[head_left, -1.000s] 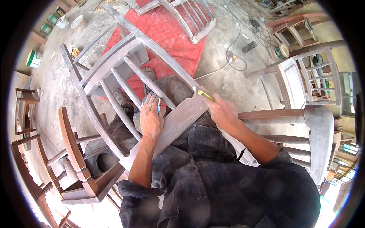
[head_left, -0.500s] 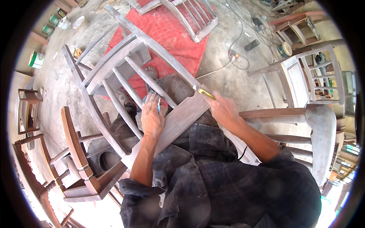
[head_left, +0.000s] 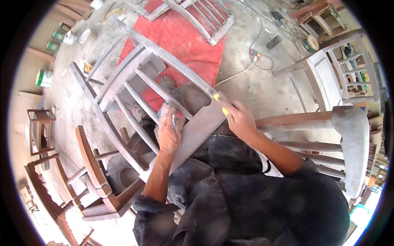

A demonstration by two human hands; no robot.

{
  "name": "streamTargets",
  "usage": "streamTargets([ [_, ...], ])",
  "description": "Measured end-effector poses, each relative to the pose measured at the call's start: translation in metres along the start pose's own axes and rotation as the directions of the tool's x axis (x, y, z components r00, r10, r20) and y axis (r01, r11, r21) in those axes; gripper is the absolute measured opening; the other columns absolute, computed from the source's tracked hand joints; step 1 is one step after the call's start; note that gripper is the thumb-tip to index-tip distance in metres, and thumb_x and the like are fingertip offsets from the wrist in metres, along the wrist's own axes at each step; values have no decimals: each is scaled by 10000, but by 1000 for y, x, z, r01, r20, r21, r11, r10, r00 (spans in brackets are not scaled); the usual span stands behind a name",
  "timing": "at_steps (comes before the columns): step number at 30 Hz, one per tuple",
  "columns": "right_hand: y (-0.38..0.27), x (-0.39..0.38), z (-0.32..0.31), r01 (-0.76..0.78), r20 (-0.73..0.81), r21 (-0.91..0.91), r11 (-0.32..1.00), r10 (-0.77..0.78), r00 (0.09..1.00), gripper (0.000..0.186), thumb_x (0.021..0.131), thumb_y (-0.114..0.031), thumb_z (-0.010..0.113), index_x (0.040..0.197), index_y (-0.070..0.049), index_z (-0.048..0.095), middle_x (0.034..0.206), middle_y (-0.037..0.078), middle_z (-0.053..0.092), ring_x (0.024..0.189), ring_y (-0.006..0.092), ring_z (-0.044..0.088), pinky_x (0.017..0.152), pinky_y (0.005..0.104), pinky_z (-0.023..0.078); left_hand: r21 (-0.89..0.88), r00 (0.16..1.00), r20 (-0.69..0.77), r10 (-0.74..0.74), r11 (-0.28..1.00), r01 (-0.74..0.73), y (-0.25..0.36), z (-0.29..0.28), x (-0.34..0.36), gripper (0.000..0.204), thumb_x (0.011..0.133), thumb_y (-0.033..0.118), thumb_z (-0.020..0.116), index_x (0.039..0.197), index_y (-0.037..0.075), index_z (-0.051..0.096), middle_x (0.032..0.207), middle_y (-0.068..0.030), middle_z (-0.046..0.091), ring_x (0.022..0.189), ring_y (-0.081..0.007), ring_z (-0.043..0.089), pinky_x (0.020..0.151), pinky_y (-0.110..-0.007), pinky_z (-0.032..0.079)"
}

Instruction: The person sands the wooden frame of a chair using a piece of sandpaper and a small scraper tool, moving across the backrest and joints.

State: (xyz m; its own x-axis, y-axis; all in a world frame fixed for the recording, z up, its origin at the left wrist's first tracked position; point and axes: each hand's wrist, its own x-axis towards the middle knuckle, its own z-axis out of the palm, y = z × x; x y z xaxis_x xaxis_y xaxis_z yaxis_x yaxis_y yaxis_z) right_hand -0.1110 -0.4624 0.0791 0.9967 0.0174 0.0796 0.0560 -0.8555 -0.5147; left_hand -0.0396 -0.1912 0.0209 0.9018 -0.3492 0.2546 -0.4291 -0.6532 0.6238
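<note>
The greyish wooden chair [head_left: 197, 129] lies tilted over my lap, the broad rail of its back nearest my body and 3 slim spindles [head_left: 155, 86] running away from it, between the 2 side posts.

My left hand [head_left: 168, 137] is by the far long edge of that rail, its fingers bunched together around a small blue piece [head_left: 172, 121] that they mostly hide. My right hand [head_left: 241, 121] is at the rail's far right corner, its fingers clamped on a slim yellow tool [head_left: 217, 97], which reaches the joint where the rail meets the post.

The containers stand around the edges of the floor [head_left: 240, 88]. Along its left edge is a green-and-white bucket [head_left: 45, 78]; farther up, toward the far left corner, are 2 green tubs [head_left: 52, 46], a whitish pail [head_left: 70, 38] and, just beside it, a dusty white bucket [head_left: 86, 37]. A small white tub [head_left: 97, 4] sits at the far edge. Near the right edge is a pale bucket [head_left: 310, 43] with a band around it. I cannot tell what any of them holds; they are too small from here.

A red cloth [head_left: 197, 57] covers the floor ahead of me, with a second chair [head_left: 221, 32] at its far edge. To its right a white cable [head_left: 237, 74] runs to an orange-and-grey connector [head_left: 255, 54].
</note>
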Motion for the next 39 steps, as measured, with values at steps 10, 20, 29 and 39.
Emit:
streamTargets([
  [10,-1,-84,32,-179,-136,485,856,276,952,470,934,-73,568,1398,4,544,1270,243,624,1123,415,617,965,435,494,-93,672,475,568,792,-603,-6,15,106,533,844,60,677,1360,-28,578,1529,-194,482,1462,-324,416,1207,-435,365],
  [20,5,-79,44,-278,-82,545,791,381,921,489,928,-77,550,1411,-6,527,1294,241,612,1183,437,583,1016,481,458,-226,507,534,677,692,-685,4,36,116,587,796,69,705,1361,-34,584,1502,-189,524,1443,-307,454,1207,-424,377],
  [29,6,-79,50,-340,-12,579,741,425,905,487,927,-84,564,1403,8,518,1341,242,598,1264,429,559,1075,477,436,-172,555,538,635,727,-665,-13,32,116,601,791,63,690,1371,-49,574,1515,-194,506,1452,-321,438,1210,-439,365],
  [39,13,-79,55,-322,-57,559,764,423,904,432,936,-78,567,1352,35,531,1288,254,613,1201,427,595,1023,445,474,-67,737,506,449,872,-485,-19,35,127,505,918,61,609,1415,-8,554,1497,-236,502,1411,-358,473,1206,-437,363],
])
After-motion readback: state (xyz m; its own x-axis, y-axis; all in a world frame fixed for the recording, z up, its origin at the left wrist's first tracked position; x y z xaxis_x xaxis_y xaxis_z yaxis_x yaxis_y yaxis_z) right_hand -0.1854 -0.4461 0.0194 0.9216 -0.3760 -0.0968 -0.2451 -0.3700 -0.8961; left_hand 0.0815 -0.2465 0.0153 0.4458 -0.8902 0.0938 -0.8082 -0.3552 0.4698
